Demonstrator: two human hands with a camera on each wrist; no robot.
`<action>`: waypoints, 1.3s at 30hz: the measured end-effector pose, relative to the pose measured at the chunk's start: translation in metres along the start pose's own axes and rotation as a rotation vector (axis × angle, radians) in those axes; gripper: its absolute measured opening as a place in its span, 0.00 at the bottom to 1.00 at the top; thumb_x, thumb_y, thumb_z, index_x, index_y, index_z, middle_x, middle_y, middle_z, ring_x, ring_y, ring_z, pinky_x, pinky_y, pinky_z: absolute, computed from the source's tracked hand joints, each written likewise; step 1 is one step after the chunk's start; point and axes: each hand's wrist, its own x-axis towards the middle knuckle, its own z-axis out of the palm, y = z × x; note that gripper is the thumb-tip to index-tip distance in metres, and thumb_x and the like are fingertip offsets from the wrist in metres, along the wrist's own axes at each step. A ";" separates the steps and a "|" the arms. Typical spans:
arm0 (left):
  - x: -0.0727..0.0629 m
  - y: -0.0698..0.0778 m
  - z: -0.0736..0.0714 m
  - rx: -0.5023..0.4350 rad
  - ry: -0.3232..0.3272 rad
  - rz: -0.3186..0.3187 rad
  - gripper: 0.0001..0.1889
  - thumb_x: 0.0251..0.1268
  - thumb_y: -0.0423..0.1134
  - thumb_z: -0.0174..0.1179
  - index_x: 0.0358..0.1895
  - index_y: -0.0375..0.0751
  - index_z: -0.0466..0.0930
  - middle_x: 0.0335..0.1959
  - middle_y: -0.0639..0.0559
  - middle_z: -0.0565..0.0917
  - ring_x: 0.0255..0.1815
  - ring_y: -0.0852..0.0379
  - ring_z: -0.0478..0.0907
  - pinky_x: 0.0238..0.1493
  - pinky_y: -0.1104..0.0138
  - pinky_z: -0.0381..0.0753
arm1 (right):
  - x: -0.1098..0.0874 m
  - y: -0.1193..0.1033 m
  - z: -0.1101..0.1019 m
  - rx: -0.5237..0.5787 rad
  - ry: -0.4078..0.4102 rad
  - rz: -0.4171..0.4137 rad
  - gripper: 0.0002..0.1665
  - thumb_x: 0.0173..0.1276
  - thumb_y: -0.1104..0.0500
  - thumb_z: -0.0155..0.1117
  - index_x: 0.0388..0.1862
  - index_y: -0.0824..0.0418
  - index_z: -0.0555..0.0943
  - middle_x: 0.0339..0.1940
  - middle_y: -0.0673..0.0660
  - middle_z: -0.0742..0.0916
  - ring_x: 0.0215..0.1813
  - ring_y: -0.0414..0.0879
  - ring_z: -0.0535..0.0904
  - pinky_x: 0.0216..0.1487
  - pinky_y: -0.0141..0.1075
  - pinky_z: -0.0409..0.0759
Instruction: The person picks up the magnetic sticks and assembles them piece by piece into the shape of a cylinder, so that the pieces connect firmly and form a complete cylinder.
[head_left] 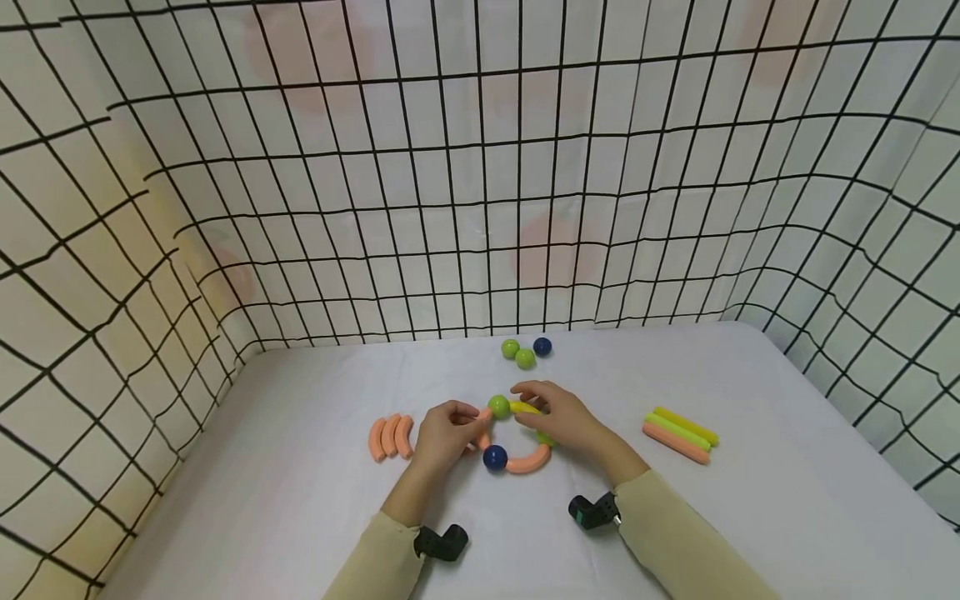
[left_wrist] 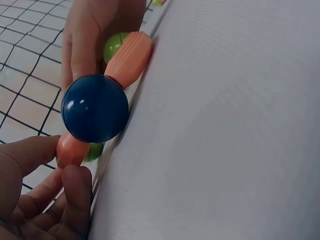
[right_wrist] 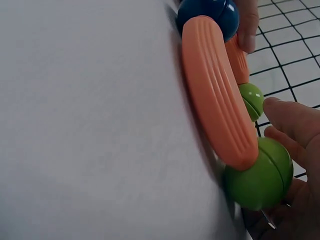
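Note:
A ring of curved sticks and balls lies on the white table. My left hand [head_left: 447, 433] pinches its left orange curved stick [left_wrist: 72, 151] between thumb and fingers. That stick meets a navy ball [head_left: 495, 457] at the front and reaches toward a green ball [head_left: 498, 407] at the back. My right hand [head_left: 562, 414] is over the ring's right side, thumb and fingers spread around a yellow curved stick [head_left: 523, 407], which it partly hides. Beneath this hand sits another green ball [right_wrist: 260, 175], against the end of the front orange curved stick [head_left: 528, 461].
Several orange curved sticks [head_left: 390, 437] lie left of the ring. Behind it are two loose green balls [head_left: 525, 358] and a navy ball [head_left: 542, 346]. Straight sticks in yellow, lime and orange [head_left: 677, 443] lie at right. White cloth with black grid lines [head_left: 480, 200] encloses the table.

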 end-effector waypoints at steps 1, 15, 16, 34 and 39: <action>0.000 0.000 0.000 -0.003 -0.001 -0.001 0.16 0.64 0.43 0.68 0.48 0.35 0.82 0.37 0.46 0.84 0.26 0.63 0.80 0.28 0.68 0.84 | 0.003 -0.002 0.001 -0.002 -0.006 0.008 0.25 0.70 0.51 0.67 0.65 0.46 0.77 0.59 0.52 0.83 0.57 0.47 0.79 0.61 0.47 0.78; -0.002 0.004 -0.003 0.068 0.000 0.011 0.14 0.63 0.44 0.68 0.44 0.37 0.83 0.32 0.50 0.85 0.22 0.63 0.80 0.24 0.69 0.83 | 0.023 -0.007 0.008 -0.022 -0.021 0.001 0.16 0.67 0.50 0.70 0.54 0.42 0.84 0.48 0.47 0.86 0.45 0.42 0.78 0.50 0.39 0.76; -0.002 0.004 -0.003 0.080 0.002 0.015 0.14 0.63 0.44 0.68 0.44 0.37 0.83 0.32 0.50 0.85 0.22 0.63 0.79 0.23 0.69 0.83 | 0.023 -0.007 0.008 -0.022 -0.019 0.003 0.16 0.67 0.50 0.70 0.54 0.42 0.84 0.47 0.47 0.86 0.44 0.42 0.77 0.50 0.38 0.76; -0.003 0.003 -0.007 0.141 -0.049 0.091 0.11 0.65 0.38 0.66 0.47 0.39 0.83 0.37 0.47 0.83 0.20 0.61 0.76 0.20 0.70 0.79 | 0.006 -0.003 0.005 0.032 0.070 0.005 0.18 0.71 0.52 0.65 0.58 0.48 0.81 0.52 0.51 0.86 0.53 0.46 0.81 0.57 0.46 0.79; -0.003 0.003 -0.012 0.122 -0.153 0.113 0.11 0.68 0.39 0.64 0.50 0.40 0.82 0.40 0.46 0.83 0.27 0.59 0.79 0.25 0.68 0.81 | -0.018 0.004 -0.003 -0.004 0.094 0.006 0.18 0.71 0.53 0.65 0.59 0.48 0.81 0.54 0.51 0.84 0.53 0.46 0.80 0.56 0.45 0.80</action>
